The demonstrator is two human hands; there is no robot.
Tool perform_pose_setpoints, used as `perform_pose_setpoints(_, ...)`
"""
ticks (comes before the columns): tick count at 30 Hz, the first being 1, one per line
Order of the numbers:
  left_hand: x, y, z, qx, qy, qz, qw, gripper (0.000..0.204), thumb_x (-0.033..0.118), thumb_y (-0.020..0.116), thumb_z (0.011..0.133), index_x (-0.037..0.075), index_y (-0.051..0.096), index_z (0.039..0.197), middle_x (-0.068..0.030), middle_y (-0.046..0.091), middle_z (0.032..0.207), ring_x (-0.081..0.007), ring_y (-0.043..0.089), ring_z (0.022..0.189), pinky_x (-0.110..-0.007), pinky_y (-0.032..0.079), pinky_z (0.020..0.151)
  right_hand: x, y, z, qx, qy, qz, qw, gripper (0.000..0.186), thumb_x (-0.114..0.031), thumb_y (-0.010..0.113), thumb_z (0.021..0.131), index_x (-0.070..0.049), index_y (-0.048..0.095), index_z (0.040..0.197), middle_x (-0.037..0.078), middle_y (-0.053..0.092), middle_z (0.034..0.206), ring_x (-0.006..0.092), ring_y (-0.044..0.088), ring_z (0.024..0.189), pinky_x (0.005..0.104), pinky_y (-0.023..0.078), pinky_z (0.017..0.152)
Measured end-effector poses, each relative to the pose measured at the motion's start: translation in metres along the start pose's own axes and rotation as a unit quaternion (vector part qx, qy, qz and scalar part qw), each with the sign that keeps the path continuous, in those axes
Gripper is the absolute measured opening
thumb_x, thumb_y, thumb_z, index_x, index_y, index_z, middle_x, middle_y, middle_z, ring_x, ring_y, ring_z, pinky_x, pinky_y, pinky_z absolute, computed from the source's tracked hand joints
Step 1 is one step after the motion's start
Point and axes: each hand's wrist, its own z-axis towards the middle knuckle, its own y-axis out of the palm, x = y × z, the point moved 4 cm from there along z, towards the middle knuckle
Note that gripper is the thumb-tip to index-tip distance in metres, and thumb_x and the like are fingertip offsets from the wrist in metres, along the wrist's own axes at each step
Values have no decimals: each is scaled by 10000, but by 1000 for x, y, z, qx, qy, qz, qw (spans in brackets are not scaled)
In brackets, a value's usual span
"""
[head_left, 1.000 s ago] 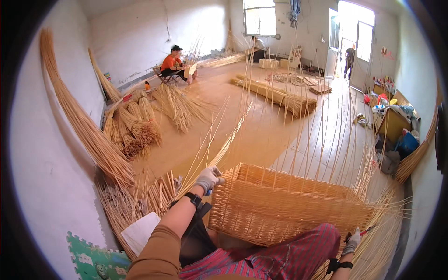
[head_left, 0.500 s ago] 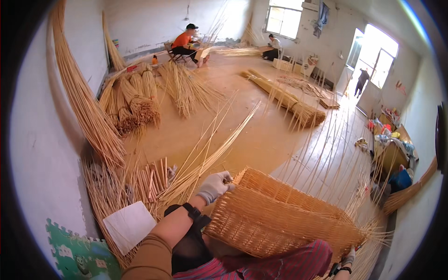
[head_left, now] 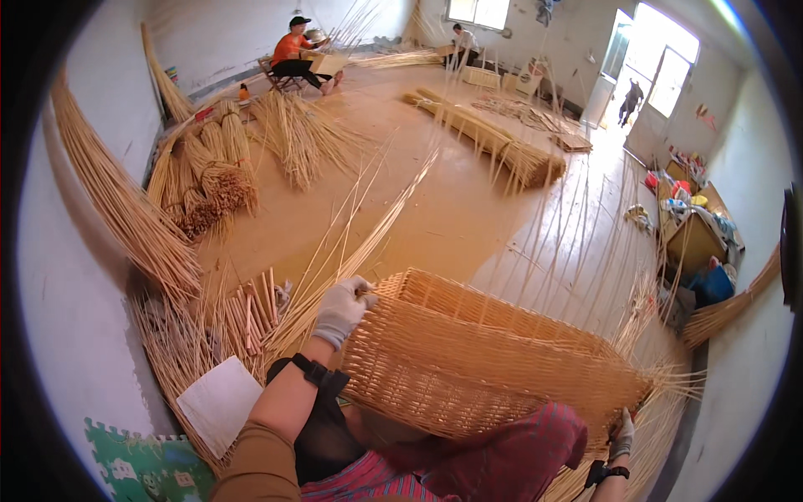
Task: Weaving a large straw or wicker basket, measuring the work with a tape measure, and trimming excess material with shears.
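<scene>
A half-woven rectangular wicker basket lies on its side across my lap, with long loose stakes rising from its rim. My left hand, in a grey glove, grips the basket's left corner rim where several thin willow rods fan out toward the floor. My right hand, also gloved, is low at the basket's right end, pressed against the weave; its fingers are mostly hidden. A black strap wraps each wrist.
Bundles of willow rods lean on the left wall and lie in heaps on the floor. A white sheet and cut sticks sit by my left knee. Two seated people work at the far wall. A cluttered table stands at the right.
The view has tipped down and left. My left hand stays on the basket's left corner while the basket has rotated slightly, and my right hand now shows at its right end.
</scene>
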Motion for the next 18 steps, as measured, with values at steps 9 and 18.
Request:
perform_pose_setpoints(9, 9, 5, -14, 174, 124, 29, 976, 189, 69, 700, 894, 34, 676, 1079, -117, 665, 1003, -243, 652, 903, -334, 523, 814, -13, 87, -96, -89, -68, 14, 994, 286, -291, 742, 908, -113, 656, 1115, -25, 644, 833, 105, 587, 631, 270, 449, 498)
perform_pose_setpoints(18, -6, 171, -142, -131, 65, 64, 987, 324, 138, 769, 847, 38, 684, 1143, -160, 686, 1042, -309, 673, 961, -405, 533, 886, -26, 93, -146, -164, -22, -73, 984, 349, -291, 726, 918, -35, 640, 1139, 39, 668, 883, 123, 598, 681, 273, 499, 613)
